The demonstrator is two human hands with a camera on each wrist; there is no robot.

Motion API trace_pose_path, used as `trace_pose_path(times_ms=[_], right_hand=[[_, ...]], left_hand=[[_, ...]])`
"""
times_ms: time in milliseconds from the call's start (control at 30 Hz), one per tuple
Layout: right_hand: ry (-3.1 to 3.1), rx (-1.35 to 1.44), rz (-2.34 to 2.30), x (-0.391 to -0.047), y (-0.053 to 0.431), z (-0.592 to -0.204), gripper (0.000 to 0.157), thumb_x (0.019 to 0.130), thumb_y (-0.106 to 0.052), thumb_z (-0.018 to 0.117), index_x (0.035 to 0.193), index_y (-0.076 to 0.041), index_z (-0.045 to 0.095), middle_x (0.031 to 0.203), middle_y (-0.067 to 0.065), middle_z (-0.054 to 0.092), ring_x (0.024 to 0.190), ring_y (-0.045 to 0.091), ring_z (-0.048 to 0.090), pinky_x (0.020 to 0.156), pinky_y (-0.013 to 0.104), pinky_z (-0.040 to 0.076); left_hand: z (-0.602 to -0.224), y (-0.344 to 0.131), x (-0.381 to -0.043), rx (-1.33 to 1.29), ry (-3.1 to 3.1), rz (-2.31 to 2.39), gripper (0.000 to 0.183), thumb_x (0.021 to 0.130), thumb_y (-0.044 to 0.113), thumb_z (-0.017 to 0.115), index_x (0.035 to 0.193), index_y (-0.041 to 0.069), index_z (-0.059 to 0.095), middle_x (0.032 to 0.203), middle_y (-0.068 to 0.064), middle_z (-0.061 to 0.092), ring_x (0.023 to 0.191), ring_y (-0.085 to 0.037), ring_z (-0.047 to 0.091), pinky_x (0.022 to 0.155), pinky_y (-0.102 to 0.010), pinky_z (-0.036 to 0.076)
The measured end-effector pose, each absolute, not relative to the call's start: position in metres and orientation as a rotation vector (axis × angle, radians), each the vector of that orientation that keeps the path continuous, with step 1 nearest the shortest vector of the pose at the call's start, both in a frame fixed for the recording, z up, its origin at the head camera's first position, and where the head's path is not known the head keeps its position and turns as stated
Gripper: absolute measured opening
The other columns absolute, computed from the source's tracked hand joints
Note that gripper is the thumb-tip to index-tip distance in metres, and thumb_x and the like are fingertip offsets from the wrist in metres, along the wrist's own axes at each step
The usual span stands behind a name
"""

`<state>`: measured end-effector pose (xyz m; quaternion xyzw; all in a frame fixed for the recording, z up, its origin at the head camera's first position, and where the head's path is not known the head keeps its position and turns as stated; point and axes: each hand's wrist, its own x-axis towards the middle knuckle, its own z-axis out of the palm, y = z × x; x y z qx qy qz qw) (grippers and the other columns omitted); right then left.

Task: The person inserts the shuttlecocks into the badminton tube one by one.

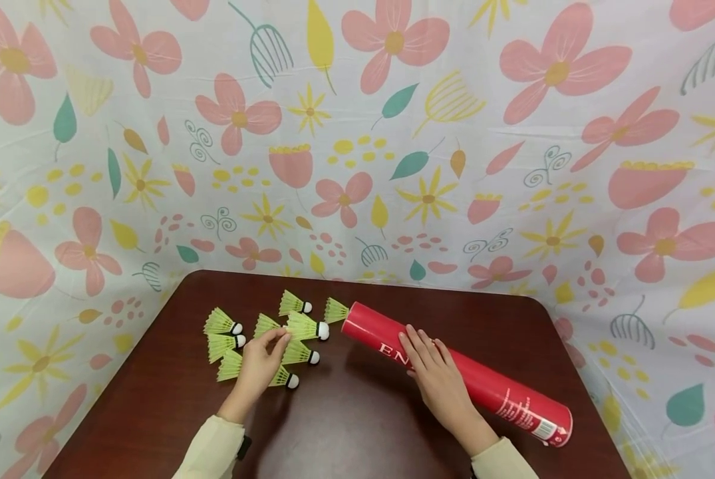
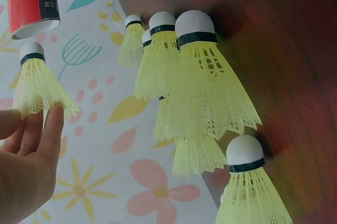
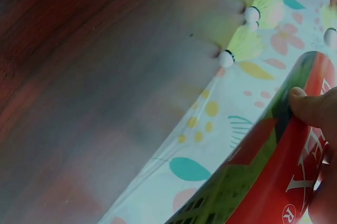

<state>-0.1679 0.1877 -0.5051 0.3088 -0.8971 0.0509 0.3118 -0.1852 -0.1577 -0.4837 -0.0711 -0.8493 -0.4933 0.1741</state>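
My left hand (image 1: 261,359) pinches a yellow shuttlecock (image 1: 304,326) by the rim of its skirt, between thumb and fingers. Its white cork points right, toward the tube's near end in the head view. My right hand (image 1: 437,379) grips a long red tube (image 1: 491,386) slanted across the right half of the table, thumb on one side in the right wrist view. Another yellow shuttlecock (image 1: 335,311) shows right at the tube's upper left end, cork hidden. Below and around my left hand lie several more shuttlecocks (image 2: 202,87), partly overlapping.
The dark brown table (image 1: 345,432) ends at a flowered cloth (image 1: 345,133) that hangs behind and at both sides. Two shuttlecocks (image 1: 222,321) lie together at the far left of the group, and one (image 1: 294,303) sits near the back.
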Motion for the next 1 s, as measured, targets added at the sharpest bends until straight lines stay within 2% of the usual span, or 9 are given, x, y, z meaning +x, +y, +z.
trace_pose_path(times_ms=[67,100,267,433,533,600,700,800,1000], right_hand=[[-2.363,0.821,0.139,-0.168,0.187,-0.506,0.074,0.076,-0.016,0.067,0.144,-0.002,0.042,0.148,0.018,0.04,0.129,0.035,0.045,0.102,0.051,0.036],[-2.362,0.819,0.135,-0.168,0.186,-0.506,0.077,0.073,-0.015,0.072,0.143,-0.002,0.042,0.148,0.018,0.041,0.129,0.035,0.045,0.102,0.051,0.036],[-2.371,0.812,0.122,-0.167,0.182,-0.508,0.083,0.071,-0.014,0.08,0.144,-0.003,0.042,0.148,0.016,0.041,0.129,0.033,0.045,0.103,0.05,0.036],[-2.382,0.805,0.13,-0.167,0.18,-0.509,0.085,0.07,-0.014,0.082,0.144,-0.005,0.042,0.149,0.014,0.04,0.13,0.031,0.044,0.103,0.049,0.035],[-2.39,0.811,0.151,-0.168,0.179,-0.511,0.083,0.073,-0.015,0.08,0.145,-0.005,0.041,0.149,0.015,0.039,0.131,0.032,0.044,0.104,0.049,0.035],[-2.392,0.821,0.161,-0.168,0.179,-0.512,0.07,0.084,-0.019,0.07,0.145,-0.004,0.04,0.149,0.015,0.039,0.131,0.032,0.043,0.104,0.05,0.035],[-2.386,0.835,0.176,-0.168,0.179,-0.515,0.051,0.102,-0.029,0.04,0.145,-0.003,0.04,0.149,0.016,0.039,0.13,0.033,0.044,0.104,0.05,0.035],[-2.375,0.84,0.178,-0.169,0.177,-0.516,0.061,0.104,-0.039,0.013,0.144,-0.003,0.041,0.148,0.016,0.04,0.129,0.033,0.045,0.103,0.05,0.036],[-2.368,0.843,0.191,-0.169,0.174,-0.518,0.064,0.103,-0.039,0.008,0.145,-0.003,0.039,0.149,0.016,0.039,0.131,0.033,0.044,0.102,0.051,0.035]], left_hand=[[-0.483,-0.155,-0.189,-0.192,-2.413,-1.409,0.012,0.094,0.011,0.064,0.102,0.005,0.071,0.094,-0.009,0.072,0.073,-0.017,0.061,0.061,-0.026,0.046],[-0.482,-0.154,-0.192,-0.194,-2.414,-1.42,0.013,0.094,0.011,0.063,0.102,0.006,0.071,0.094,-0.009,0.072,0.073,-0.017,0.061,0.061,-0.026,0.046],[-0.483,-0.147,-0.202,-0.207,-2.399,-1.473,0.015,0.095,0.013,0.062,0.105,0.006,0.071,0.097,-0.009,0.072,0.083,-0.021,0.064,0.067,-0.028,0.049],[-0.487,-0.139,-0.211,-0.213,-2.362,-1.544,0.017,0.093,0.012,0.064,0.105,0.004,0.072,0.102,-0.012,0.071,0.093,-0.027,0.066,0.074,-0.032,0.053],[-0.489,-0.134,-0.215,-0.239,-2.341,-1.563,0.016,0.092,0.01,0.065,0.104,0.003,0.072,0.102,-0.013,0.071,0.091,-0.027,0.067,0.073,-0.031,0.054],[-0.489,-0.131,-0.217,-0.261,-2.336,-1.572,0.015,0.092,0.009,0.065,0.104,0.003,0.073,0.103,-0.013,0.071,0.089,-0.026,0.067,0.072,-0.03,0.053],[-0.491,-0.128,-0.219,-0.299,-2.339,-1.573,0.015,0.091,0.01,0.065,0.103,0.004,0.073,0.104,-0.013,0.071,0.089,-0.025,0.067,0.071,-0.028,0.053],[-0.492,-0.126,-0.221,-0.327,-2.329,-1.613,0.016,0.092,0.01,0.065,0.104,0.004,0.073,0.104,-0.013,0.071,0.093,-0.027,0.066,0.073,-0.028,0.054],[-0.495,-0.122,-0.224,-0.355,-2.306,-1.712,0.015,0.091,0.009,0.066,0.103,0.002,0.072,0.1,-0.014,0.071,0.097,-0.03,0.065,0.078,-0.035,0.055]])
